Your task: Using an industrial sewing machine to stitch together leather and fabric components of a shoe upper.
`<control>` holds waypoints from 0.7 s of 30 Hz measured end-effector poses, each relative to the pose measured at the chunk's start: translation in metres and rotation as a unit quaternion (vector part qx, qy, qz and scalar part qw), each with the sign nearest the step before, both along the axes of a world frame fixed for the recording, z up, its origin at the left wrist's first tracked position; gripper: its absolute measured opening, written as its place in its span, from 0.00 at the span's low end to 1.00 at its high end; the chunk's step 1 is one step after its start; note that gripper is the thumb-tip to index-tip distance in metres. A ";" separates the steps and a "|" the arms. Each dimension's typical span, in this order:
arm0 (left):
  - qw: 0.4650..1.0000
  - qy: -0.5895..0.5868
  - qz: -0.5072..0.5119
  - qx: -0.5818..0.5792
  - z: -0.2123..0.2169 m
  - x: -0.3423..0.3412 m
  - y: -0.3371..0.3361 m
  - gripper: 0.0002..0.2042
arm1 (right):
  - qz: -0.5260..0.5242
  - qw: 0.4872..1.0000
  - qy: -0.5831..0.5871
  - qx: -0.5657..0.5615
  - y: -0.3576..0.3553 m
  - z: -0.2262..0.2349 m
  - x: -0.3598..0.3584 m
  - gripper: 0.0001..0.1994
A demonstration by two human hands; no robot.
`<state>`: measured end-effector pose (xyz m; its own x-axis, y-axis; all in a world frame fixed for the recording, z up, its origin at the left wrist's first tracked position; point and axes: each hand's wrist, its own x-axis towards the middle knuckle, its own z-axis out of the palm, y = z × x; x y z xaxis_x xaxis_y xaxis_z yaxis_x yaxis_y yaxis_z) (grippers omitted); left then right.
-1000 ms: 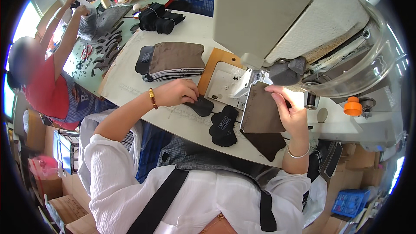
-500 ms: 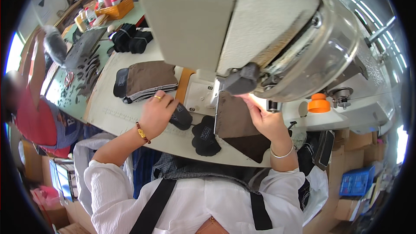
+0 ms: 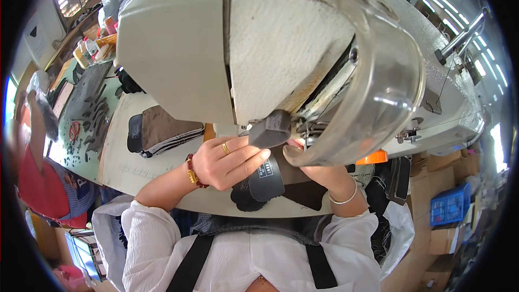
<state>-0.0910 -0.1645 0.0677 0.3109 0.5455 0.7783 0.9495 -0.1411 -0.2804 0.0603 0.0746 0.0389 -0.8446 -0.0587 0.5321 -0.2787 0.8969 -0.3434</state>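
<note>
My left hand reaches in below the sewing machine head, fingers close together. Its fingertips pinch the upper edge of a rounded black patch with a pale printed label. Under that patch, a brown fabric piece with a darker corner lies on the table. My right hand is at the fabric's right side; the machine's clear guard and a grey foam block hide most of its fingers. Several loose black patches lie near the table's front edge.
A stack of brown pieces with black patches lies left on the machine table. Farther left, a green table carries dark scraps and red-handled scissors, beside a person in red. A blue crate stands at right.
My left hand has moved right with a black patch from beside the loose patches to the brown fabric. My view has shifted, so the machine head now fills more of the upper middle.
</note>
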 end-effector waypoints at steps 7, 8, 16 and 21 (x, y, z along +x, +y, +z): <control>0.997 -0.050 0.057 0.003 -0.030 -0.003 0.005 0.13 | 0.017 0.987 0.145 0.074 0.006 -0.004 -0.011 0.10; 0.996 -0.068 0.060 0.006 -0.031 -0.004 0.003 0.13 | 0.027 0.982 0.155 0.108 0.006 0.001 -0.012 0.09; 0.996 -0.066 0.056 0.037 -0.028 -0.010 0.000 0.12 | -0.010 0.987 -0.052 -0.150 -0.009 0.032 0.005 0.10; 0.994 -0.096 0.051 0.007 -0.035 -0.012 -0.005 0.12 | -0.001 0.991 -0.062 -0.118 -0.001 0.033 0.002 0.11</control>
<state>-0.1033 -0.1693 0.0325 0.1004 0.5551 0.8257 0.9947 -0.0392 -0.0945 0.0621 0.0738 0.0717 -0.9046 0.0567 0.4225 -0.2193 0.7881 -0.5752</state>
